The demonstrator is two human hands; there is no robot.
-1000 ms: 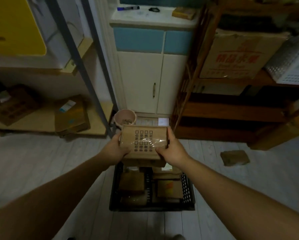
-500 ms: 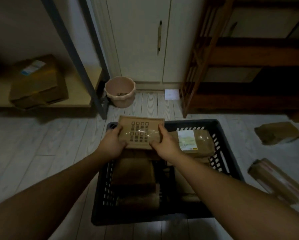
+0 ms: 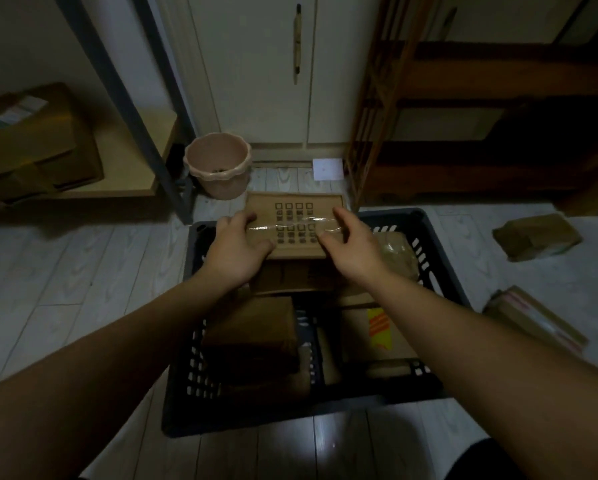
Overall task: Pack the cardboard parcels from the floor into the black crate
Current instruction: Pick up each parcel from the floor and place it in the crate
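The black crate (image 3: 441, 268) stands on the pale plank floor below me and holds several brown parcels (image 3: 252, 337); one of them has a yellow and red label (image 3: 378, 329). A flat cardboard parcel with printed squares and clear tape (image 3: 294, 216) lies tilted over the crate's far edge, on top of the parcels under it. My left hand (image 3: 236, 245) holds its left near corner, and my right hand (image 3: 351, 244) holds its right side with fingers spread across the top. Two more cardboard parcels lie on the floor to the right, one farther (image 3: 536, 237) and one nearer (image 3: 533, 322).
A pink bucket (image 3: 217, 164) and a white paper (image 3: 328, 169) sit just beyond the crate, in front of a white cabinet (image 3: 262, 71). A metal shelf leg (image 3: 172, 188) and a low shelf with a box (image 3: 34, 140) are at left. A wooden rack (image 3: 370, 133) stands at right.
My view tipped down and came closer to the crate. Both hands lowered the printed parcel from chest height onto the far end of the crate's contents.
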